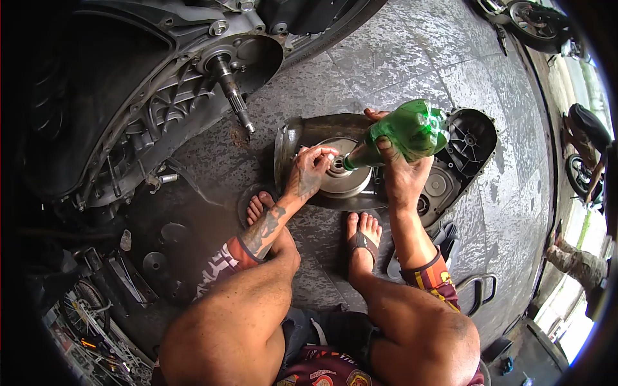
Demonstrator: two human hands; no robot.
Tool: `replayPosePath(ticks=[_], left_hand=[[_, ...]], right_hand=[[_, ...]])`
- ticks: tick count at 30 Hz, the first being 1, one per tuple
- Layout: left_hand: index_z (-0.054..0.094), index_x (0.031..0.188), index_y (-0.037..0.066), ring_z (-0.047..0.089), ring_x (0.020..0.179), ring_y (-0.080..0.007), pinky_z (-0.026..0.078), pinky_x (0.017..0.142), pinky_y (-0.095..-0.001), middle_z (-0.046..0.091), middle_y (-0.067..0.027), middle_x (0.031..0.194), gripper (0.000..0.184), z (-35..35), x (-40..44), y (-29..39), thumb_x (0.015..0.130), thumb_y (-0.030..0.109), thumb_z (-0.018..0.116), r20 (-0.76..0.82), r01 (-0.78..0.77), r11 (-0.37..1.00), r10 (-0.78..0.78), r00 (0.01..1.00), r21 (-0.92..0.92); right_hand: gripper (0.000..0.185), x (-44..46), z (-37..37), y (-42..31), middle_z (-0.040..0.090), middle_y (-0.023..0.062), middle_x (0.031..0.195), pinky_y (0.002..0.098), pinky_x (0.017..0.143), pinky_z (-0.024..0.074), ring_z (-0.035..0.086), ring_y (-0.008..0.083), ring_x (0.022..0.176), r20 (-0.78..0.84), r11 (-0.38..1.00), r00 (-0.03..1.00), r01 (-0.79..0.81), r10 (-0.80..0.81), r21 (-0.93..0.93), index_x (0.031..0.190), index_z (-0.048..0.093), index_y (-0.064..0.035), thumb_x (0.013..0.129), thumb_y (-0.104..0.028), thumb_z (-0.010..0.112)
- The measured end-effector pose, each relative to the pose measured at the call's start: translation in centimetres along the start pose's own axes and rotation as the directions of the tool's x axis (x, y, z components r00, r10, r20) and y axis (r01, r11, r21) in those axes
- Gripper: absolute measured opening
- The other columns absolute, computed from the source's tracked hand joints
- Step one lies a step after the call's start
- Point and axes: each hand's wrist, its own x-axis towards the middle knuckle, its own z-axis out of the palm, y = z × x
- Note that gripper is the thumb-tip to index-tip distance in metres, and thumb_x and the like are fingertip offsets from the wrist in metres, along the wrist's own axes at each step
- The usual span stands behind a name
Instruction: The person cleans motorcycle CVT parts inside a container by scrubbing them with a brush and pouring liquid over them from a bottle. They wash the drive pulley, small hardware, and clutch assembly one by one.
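Observation:
My right hand [400,157] is wrapped around a green plastic bottle [418,128], which is tilted with its narrow neck down to the left. The bottle's mouth is at the hub of a round metal pulley [344,185]. At the left side of this pulley is my left hand [310,168], its fingers bent and close together against the disc near the hub. The thumb's grip is partly hidden. Beneath the pulley lies a dark, wet-looking tray [290,138] on the floor between my feet and the machine.
A metal engine cover [473,145] lies right of the tray. At upper left stands an opened engine case [154,116] with a splined shaft [233,96] sticking out. Loose discs [154,262] lie at lower left. Another person's legs [579,264] and a motorbike wheel [537,22] are at the right.

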Motion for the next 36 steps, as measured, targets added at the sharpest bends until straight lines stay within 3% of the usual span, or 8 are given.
replayPosePath(ticks=[3,10,18,21,23,24,31,36], left_hand=[[0.069,0.112,0.008,0.059,0.103,-0.0220,0.043,0.098,-0.0373,0.067,-0.0042,0.110,0.023,-0.2,0.2,-0.9,0.097,0.017,0.055,-0.095,-0.243,0.958,0.259,0.961,0.155],[0.051,0.139,0.002,0.032,0.142,-0.0324,0.025,0.118,-0.0437,0.041,-0.0133,0.151,0.046,0.5,-1.1,-0.5,0.102,0.028,0.047,0.147,-0.297,0.857,0.259,0.955,0.422],[0.044,0.143,0.000,0.030,0.143,-0.0339,0.023,0.119,-0.0434,0.038,-0.0178,0.151,0.048,-0.3,-1.3,-2.0,0.101,0.023,0.045,0.164,-0.320,0.927,0.291,0.943,0.198],[0.039,0.145,0.000,0.035,0.140,-0.0324,0.027,0.117,-0.0420,0.039,-0.0198,0.147,0.055,0.3,-1.4,-1.8,0.098,0.025,0.052,-0.106,-0.197,0.978,0.204,0.973,0.073],[0.035,0.147,0.000,0.035,0.138,-0.0299,0.031,0.114,-0.0403,0.034,-0.0202,0.148,0.065,0.2,-0.7,-2.9,0.094,0.027,0.059,-0.054,0.268,0.942,-0.284,0.957,-0.200],[0.036,0.146,0.000,0.034,0.138,-0.0281,0.032,0.112,-0.0382,0.029,-0.0183,0.149,0.068,-0.3,-0.5,-2.2,0.092,0.030,0.063,0.010,0.329,0.924,-0.333,0.943,-0.197],[0.036,0.148,0.005,0.035,0.135,-0.0285,0.033,0.111,-0.0397,0.028,-0.0167,0.146,0.070,-0.1,-1.9,-1.6,0.091,0.035,0.064,-0.025,0.378,0.925,-0.380,0.925,-0.040],[0.039,0.143,0.002,0.054,0.120,-0.0283,0.047,0.099,-0.0459,0.044,-0.0161,0.136,0.061,-1.1,-3.2,-1.0,0.094,0.026,0.065,0.213,0.555,0.576,-0.554,0.805,-0.599]], right_hand=[[0.032,0.0,0.1,-0.2,0.073,0.0094,0.106,0.0276,0.083,0.0518,0.066,0.0137,0.091,0.026,0.997,1.000,-0.010,0.012,-0.076,0.112,0.068,0.0035,0.084,-0.007,0.077],[0.033,0.0,0.2,-0.2,0.073,0.0080,0.103,0.0250,0.075,0.0521,0.065,0.0101,0.083,-0.005,0.996,0.999,-0.047,0.047,-0.075,0.113,0.068,0.0028,0.084,-0.008,0.078],[0.035,0.1,0.3,-0.1,0.073,0.0090,0.101,0.0254,0.075,0.0531,0.067,0.0116,0.083,0.024,0.994,0.999,-0.039,0.042,-0.098,0.112,0.066,0.0029,0.082,-0.008,0.080],[0.041,0.5,0.0,0.5,0.073,0.0092,0.102,0.0267,0.078,0.0538,0.068,0.0133,0.087,0.071,0.970,0.997,-0.025,0.043,-0.243,0.114,0.061,0.0023,0.080,-0.008,0.082],[0.046,0.8,0.3,0.4,0.072,0.0098,0.106,0.0282,0.083,0.0539,0.068,0.0146,0.093,0.081,0.994,0.993,-0.082,0.088,-0.071,0.116,0.059,0.0021,0.079,-0.008,0.083],[0.046,1.0,0.1,0.3,0.071,0.0113,0.109,0.0291,0.086,0.0535,0.067,0.0151,0.097,0.108,0.993,0.991,-0.073,0.083,-0.088,0.116,0.059,0.0026,0.079,-0.007,0.082],[0.035,0.6,-0.6,-0.2,0.071,0.0111,0.109,0.0287,0.085,0.0523,0.066,0.0152,0.096,0.054,0.992,0.992,-0.115,0.118,-0.058,0.112,0.064,0.0030,0.083,-0.010,0.079],[0.031,0.5,-0.3,-0.4,0.072,0.0113,0.107,0.0297,0.085,0.0523,0.066,0.0161,0.095,0.041,0.998,0.997,-0.061,0.062,-0.035,0.110,0.066,0.0034,0.084,-0.010,0.077]])
